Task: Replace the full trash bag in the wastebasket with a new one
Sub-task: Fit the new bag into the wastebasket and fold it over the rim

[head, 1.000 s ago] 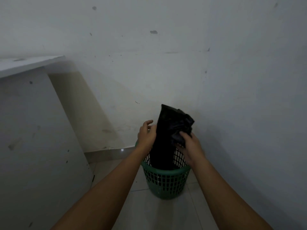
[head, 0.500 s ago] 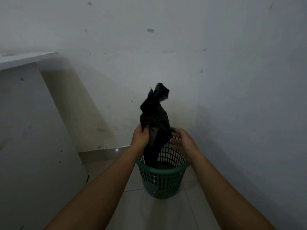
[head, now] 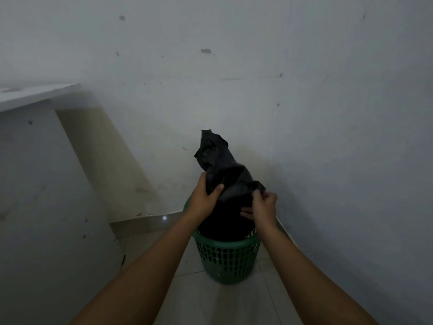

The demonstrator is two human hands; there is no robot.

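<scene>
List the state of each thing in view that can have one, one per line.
Bag: black, crumpled, lower part inside the basket, top sticking up above the rim, not yet spread over it.
Basket: green, upright on the floor, bag inside.
Left hand: grips the bag's left side.
Right hand: pinches the bag's right edge.

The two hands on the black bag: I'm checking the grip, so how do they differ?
The left hand grips the black bag higher, thumb laid across the front; the right hand pinches a lower fold at the bag's right edge, fingers curled. Both hold the bag above the green wastebasket.
</scene>
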